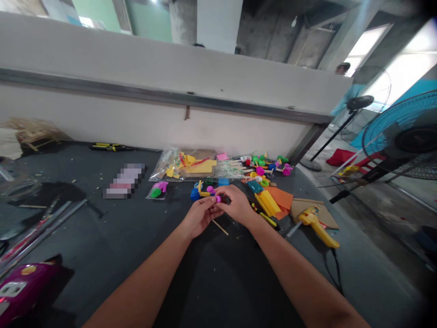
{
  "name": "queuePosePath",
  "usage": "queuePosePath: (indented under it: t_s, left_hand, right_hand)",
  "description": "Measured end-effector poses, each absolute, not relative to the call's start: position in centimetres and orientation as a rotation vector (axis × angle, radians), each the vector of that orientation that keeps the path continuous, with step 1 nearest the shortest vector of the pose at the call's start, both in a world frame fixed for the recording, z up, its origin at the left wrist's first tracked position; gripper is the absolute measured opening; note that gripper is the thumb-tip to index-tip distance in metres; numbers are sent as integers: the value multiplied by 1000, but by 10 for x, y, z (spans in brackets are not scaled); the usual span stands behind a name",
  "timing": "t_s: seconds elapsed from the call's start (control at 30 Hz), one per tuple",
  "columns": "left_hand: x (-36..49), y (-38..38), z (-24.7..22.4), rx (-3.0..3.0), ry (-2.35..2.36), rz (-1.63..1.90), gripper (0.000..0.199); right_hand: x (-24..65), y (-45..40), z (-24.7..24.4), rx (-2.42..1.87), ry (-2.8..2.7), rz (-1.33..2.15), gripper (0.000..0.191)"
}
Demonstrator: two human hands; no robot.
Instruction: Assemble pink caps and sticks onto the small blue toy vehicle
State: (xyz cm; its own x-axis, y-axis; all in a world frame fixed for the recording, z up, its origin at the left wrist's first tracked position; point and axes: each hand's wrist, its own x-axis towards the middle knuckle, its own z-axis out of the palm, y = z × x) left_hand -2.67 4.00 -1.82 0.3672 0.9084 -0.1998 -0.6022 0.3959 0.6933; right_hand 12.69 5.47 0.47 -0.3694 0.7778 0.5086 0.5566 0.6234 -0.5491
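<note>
Both hands meet over the dark table in the middle of the view. The fingertips of my left hand (200,215) pinch a small purple plastic piece (218,199). My right hand (239,206) is closed on the same piece from the other side, and a dark patch by its fingers is too small to make out. Just beyond the hands lie a blue piece (195,194) and a yellow bent piece (202,189). A thin wooden stick (220,227) rests on the table below the fingers.
A yellow glue gun (316,224) lies right on cardboard (329,213). Behind are a bag of yellow parts (200,166) and several colourful pieces (260,171). A small bagged piece (157,191), a phone-like object (124,181) and metal rods (58,228) are left. A fan (406,136) stands right.
</note>
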Motion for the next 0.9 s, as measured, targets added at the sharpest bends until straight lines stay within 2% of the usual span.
queuePosePath:
  t_s: [0.17,0.37,0.53,0.7,0.9]
  left_hand:
    - [-26,40,-17,555,634,1051,6]
    - [-26,39,-16,549,622,1053,9]
    - [-26,39,-14,532,639,1066,6]
    - [-25,39,-14,530,635,1058,8]
    - [-25,40,-17,523,633,1089,9]
  right_hand:
    - [128,54,7,-993,-2125,363,28]
    - [127,53,9,-981,-2109,366,19]
    - [126,53,8,-976,-2120,376,26]
    - [126,54,6,-990,-2099,373,16]
    - [127,55,5,-942,-2148,379,32]
